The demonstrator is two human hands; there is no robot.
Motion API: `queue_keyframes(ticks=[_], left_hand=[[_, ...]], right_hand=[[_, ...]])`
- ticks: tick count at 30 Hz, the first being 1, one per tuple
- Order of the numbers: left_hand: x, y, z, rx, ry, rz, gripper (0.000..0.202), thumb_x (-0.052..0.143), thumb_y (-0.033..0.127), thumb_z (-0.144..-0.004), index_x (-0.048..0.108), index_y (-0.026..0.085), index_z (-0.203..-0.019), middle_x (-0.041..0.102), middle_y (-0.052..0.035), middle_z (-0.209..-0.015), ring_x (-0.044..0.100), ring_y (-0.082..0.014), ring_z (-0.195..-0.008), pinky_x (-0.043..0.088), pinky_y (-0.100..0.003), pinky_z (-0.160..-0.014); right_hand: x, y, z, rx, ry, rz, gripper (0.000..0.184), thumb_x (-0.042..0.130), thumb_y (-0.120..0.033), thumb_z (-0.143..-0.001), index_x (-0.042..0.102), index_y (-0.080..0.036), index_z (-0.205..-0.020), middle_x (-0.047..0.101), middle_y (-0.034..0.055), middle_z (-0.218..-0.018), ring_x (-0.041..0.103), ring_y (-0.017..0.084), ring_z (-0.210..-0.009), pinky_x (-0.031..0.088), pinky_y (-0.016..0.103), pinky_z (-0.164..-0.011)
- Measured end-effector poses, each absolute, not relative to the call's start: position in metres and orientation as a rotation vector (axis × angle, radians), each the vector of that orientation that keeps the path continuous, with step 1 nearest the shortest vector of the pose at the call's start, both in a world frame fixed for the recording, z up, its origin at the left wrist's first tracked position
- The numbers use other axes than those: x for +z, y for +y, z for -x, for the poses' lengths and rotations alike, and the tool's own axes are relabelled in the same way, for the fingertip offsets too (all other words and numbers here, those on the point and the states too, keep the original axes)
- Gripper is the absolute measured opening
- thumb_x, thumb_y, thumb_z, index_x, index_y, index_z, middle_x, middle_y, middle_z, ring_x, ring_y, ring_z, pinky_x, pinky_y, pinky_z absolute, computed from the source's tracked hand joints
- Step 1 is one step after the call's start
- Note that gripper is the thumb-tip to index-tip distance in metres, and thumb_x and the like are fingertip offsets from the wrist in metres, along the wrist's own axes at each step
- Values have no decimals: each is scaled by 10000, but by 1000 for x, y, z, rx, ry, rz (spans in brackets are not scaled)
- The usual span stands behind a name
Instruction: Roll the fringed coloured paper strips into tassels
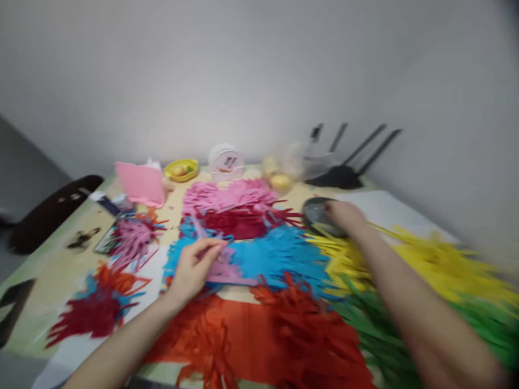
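My left hand [193, 270] pinches a piece of fringed lilac paper [222, 271], which lies over a fringed blue paper [263, 251]. My right hand [344, 217] reaches to a dark grey round dish [314, 212]; its fingertips are at or inside the dish, blurred and partly hidden. Nearer me spreads fringed orange-red paper [255, 335]. Beyond the blue lie dark red fringe [231, 224] and pink fringe [227, 194]. Yellow fringe [440, 256] and green fringe [377, 319] lie under and around my right forearm.
Mixed fringe bundles [95, 305] lie on the left. Along the back stand a pink folded packet [141, 181], a yellow dish [182, 177], a white round container [226, 162] and a black dustpan-like object [336, 177]. A phone-like dark object [16, 302] lies at the left edge.
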State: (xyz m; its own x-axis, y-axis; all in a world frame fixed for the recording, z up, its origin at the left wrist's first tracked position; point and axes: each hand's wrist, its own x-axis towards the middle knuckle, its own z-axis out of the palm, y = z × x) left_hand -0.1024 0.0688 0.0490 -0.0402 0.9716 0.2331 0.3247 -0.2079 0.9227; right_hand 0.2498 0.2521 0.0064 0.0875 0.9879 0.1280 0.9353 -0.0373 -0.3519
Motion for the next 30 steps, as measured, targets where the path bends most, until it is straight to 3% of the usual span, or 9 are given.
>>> queue_keyframes(ticks=[2,5,8,10,14,20,25,30], left_hand=[[44,60,104,1250,1362,-1494,210,620,343,-848,708,153,-858,694,-26,-722,631,-143,-673,493,-243,-671],[36,51,108,1274,1351,-1418,209,644,360,-842,679,155,-817,678,-21,-695,627,-145,-663,492,-251,-670],[32,37,109,1331,1384,-1467,216,650,373,-850,687,162,-823,686,-35,-732,632,-161,-728,487,-266,-701],[32,25,109,1362,1397,-1512,221,638,377,-863,694,165,-838,693,-46,-767,633,-172,-769,485,-276,-718],[33,4,113,1403,1407,-1585,210,610,360,-889,700,173,-852,696,-46,-781,628,-179,-788,482,-288,-732],[34,-16,119,1373,1458,-1869,184,601,327,-904,706,196,-830,699,-30,-763,595,-179,-782,447,-303,-741],[32,-30,120,1309,1502,-2065,146,580,267,-915,692,199,-849,718,-38,-809,621,-182,-808,453,-338,-816],[21,-39,116,1298,1259,-1514,182,640,356,-869,610,177,-868,680,1,-699,646,-128,-590,493,-229,-577]], right_hand=[[15,236,-233,185,-1892,1995,352,442,-331,-977,704,-145,-832,703,248,-880,703,283,-910,471,418,-746],[27,188,-183,298,-1865,1499,215,597,-459,-881,682,-261,-883,740,147,-894,713,277,-852,515,393,-713],[37,118,-121,715,-1964,1028,278,646,-520,-826,701,-256,-892,750,88,-849,714,251,-762,563,385,-713],[40,82,-85,925,-1951,932,270,644,-496,-840,708,-237,-880,752,71,-851,719,239,-770,580,374,-730],[38,50,-52,1183,-1806,852,245,681,-444,-826,707,-209,-891,752,62,-849,723,218,-761,601,346,-721],[34,27,-51,1289,-1676,890,245,712,-420,-802,698,-192,-893,746,58,-841,713,198,-738,589,306,-676],[32,10,-52,1136,-1815,966,225,626,-404,-875,704,-195,-843,725,43,-754,667,173,-667,524,273,-633],[27,-1,-47,1198,-1754,957,273,602,-434,-880,695,-186,-812,649,6,-611,547,132,-512,420,242,-501]])
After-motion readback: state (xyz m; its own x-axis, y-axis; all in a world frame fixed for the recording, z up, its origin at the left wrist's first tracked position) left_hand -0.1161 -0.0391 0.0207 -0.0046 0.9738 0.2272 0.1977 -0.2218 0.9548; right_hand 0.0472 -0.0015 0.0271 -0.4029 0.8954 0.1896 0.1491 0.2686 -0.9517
